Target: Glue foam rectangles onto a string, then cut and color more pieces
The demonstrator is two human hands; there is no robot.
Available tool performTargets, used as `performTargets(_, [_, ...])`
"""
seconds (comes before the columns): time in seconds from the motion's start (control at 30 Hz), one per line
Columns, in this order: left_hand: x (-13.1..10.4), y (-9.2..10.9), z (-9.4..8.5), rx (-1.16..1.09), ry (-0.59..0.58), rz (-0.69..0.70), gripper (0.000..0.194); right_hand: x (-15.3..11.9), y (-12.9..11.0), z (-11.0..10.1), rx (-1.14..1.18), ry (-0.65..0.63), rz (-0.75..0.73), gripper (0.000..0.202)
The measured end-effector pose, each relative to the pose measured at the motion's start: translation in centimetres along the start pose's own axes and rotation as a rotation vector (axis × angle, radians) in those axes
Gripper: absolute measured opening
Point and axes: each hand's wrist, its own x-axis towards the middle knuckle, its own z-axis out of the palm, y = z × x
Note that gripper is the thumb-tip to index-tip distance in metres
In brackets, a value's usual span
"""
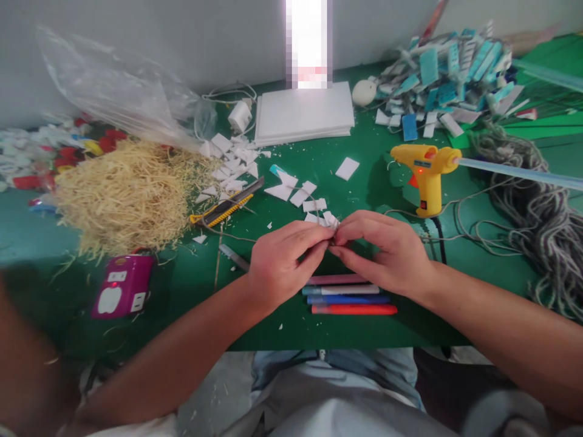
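Note:
My left hand [286, 255] and my right hand [382, 252] meet fingertip to fingertip over the middle of the green table. Both are closed in a pinch on a thin grey cord [317, 209], which curves up just above the fingers. Most of what lies between the fingertips is hidden. White foam board scraps [314, 205] lie just beyond my hands. Close below them rest several marker pens, among them a red marker [355, 309] and a blue marker [348, 300].
A yellow glue gun [426, 173] stands right, beside a grey yarn heap [537, 200]. Leftward are a utility knife [228, 203], straw shreds [127, 194] and a purple power box [122, 285]. White boards [305, 112] and blue-white pieces [455, 79] are at the back.

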Motion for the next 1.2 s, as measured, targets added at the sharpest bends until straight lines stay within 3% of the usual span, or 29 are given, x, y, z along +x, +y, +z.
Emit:
performTargets(0.23, [0.2,0.0,-0.2,-0.052,-0.111,-0.190,0.017,0.2,-0.1,0.1,-0.204,-0.010,-0.146,0.013])
performTargets(0.53, [0.9,-0.5,-0.1,-0.487,-0.056,-0.522,0.008,0.3,-0.2,-0.3,-0.177,0.053,0.040,0.015])
performTargets(0.7, [1.2,-0.4,0.1,-0.770,-0.135,-0.683,0.006,0.3,0.0,-0.3,-0.172,0.050,0.074,0.014])
performTargets(0.87, [1.3,-0.2,0.2,-0.851,-0.181,-0.744,0.018,0.2,0.1,-0.2,-0.148,0.010,0.064,0.012])
performTargets(1.03, [1.2,-0.2,0.3,-0.855,-0.087,-0.753,0.026,0.1,-0.4,-0.5,-0.179,0.104,0.065,0.025])
performTargets(1.2, [1.3,-0.3,0.3,-0.833,-0.055,-0.781,0.035,0.2,-0.7,-0.6,-0.188,0.077,-0.028,0.018])
